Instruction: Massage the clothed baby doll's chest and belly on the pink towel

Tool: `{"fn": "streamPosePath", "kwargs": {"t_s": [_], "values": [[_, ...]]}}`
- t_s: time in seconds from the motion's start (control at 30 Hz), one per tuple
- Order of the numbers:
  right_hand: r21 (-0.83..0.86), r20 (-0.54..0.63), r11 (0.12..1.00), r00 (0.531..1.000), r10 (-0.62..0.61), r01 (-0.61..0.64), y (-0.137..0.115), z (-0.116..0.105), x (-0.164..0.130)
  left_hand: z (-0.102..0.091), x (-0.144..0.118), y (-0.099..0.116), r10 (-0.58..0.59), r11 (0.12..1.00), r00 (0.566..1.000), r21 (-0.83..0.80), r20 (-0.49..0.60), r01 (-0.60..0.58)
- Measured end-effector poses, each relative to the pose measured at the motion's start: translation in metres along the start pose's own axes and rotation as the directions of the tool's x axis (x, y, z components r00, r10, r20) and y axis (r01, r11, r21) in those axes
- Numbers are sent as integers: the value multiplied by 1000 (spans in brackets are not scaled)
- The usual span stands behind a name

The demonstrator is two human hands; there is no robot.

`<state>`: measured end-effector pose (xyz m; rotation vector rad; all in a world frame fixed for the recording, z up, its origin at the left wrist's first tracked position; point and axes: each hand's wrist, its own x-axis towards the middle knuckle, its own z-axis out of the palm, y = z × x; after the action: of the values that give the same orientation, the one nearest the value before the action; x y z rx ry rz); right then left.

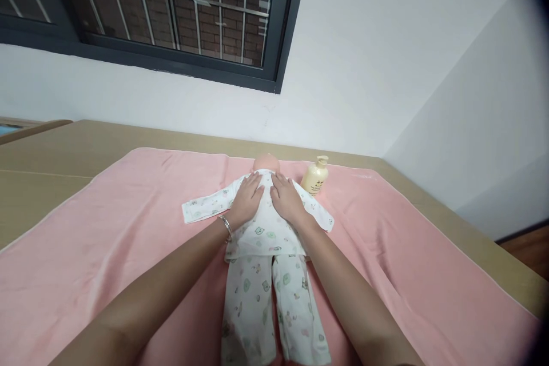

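On soft pink towel (128, 229), left hand (247, 201), right hand (286, 200), fingers flat, pressing doll (266, 223) in printed cotton

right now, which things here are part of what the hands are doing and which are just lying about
In hand: baby doll, its printed top under left hand and right hand, printed trousers, pink towel.
Lying about: lotion bottle, bed.

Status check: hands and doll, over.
Left hand and right hand flat on doll chest. Doll lying on pink towel. Lotion bottle beside head, clear of hands.
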<state>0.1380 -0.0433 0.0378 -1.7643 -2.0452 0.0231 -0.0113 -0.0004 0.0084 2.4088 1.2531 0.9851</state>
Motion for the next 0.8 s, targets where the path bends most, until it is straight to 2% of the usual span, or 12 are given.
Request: {"fn": "streamPosePath", "kwargs": {"t_s": [0.1,0.17,0.23,0.33,0.47,0.53,0.57,0.7,0.8], "values": [[-53,45,998,998,48,-46,-24,-5,-10,-1,13,-6,-159,987,987,27,21,159],[-74,86,997,996,34,-28,-38,-10,-16,-2,17,-7,-184,982,983,54,26,183],[-29,115,999,993,-10,14,-40,-13,-18,-3,16,-3,-179,980,983,91,23,177],[144,94,989,995,-35,21,-18,-13,-8,0,4,12,-110,975,993,189,-38,116],[308,24,951,999,28,-34,25,1,8,8,-19,41,93,935,991,351,-101,-52],[322,-21,947,1000,23,-15,33,9,11,10,-26,48,122,918,988,390,-90,-78],[310,-45,951,999,19,-4,33,12,11,11,-26,49,101,919,991,390,-86,-60],[261,-185,965,979,84,-33,11,20,1,4,-12,34,-62,957,997,280,-51,74],[285,-246,957,960,135,-62,-10,23,-9,-4,6,15,-124,975,992,187,17,119]]}}
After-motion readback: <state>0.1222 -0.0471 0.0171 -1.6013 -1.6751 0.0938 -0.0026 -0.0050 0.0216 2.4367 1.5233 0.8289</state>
